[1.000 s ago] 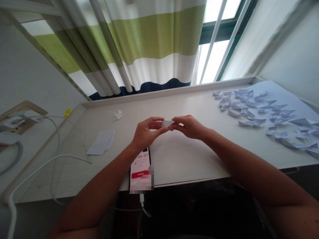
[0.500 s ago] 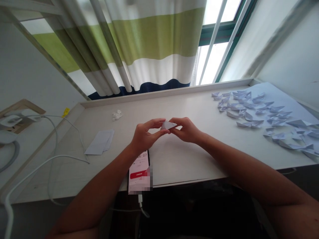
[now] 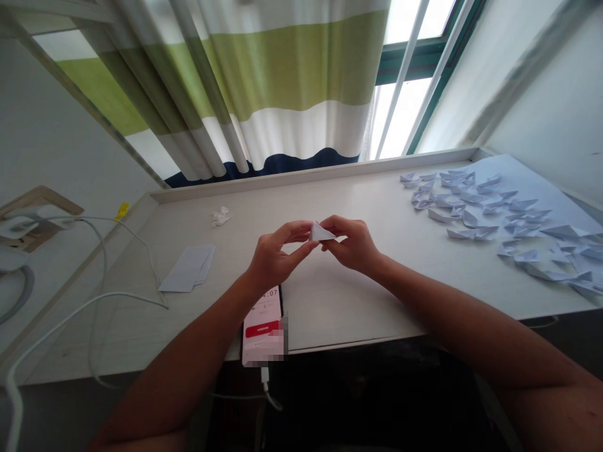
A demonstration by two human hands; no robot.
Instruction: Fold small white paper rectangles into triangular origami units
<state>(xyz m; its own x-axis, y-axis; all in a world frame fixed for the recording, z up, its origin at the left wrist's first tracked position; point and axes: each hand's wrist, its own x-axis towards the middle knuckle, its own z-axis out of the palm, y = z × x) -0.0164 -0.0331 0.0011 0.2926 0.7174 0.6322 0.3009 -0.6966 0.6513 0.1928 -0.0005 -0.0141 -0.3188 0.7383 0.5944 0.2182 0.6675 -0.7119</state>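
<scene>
Between my two hands, above the middle of the white table, is a small folded piece of white paper (image 3: 321,233) with a pointed, triangular shape. My left hand (image 3: 280,252) pinches its left side between thumb and fingers. On the other side, my right hand (image 3: 352,243) grips the paper, its fingers curled partly behind it. Many folded paper boats (image 3: 475,235) lie in loose rows on the right of the table. Left of my hands is a small stack of flat white paper (image 3: 187,269).
A phone (image 3: 264,326) with a charging cable lies at the table's front edge, under my left forearm. Crumpled tissue (image 3: 220,217) sits at the back left. White cables (image 3: 94,300) run along the left side. A raised ledge (image 3: 282,178) borders the back, below a curtain.
The folded paper has turned slightly and shifted a little to the right in my fingers. My right hand's fingers have closed further around it.
</scene>
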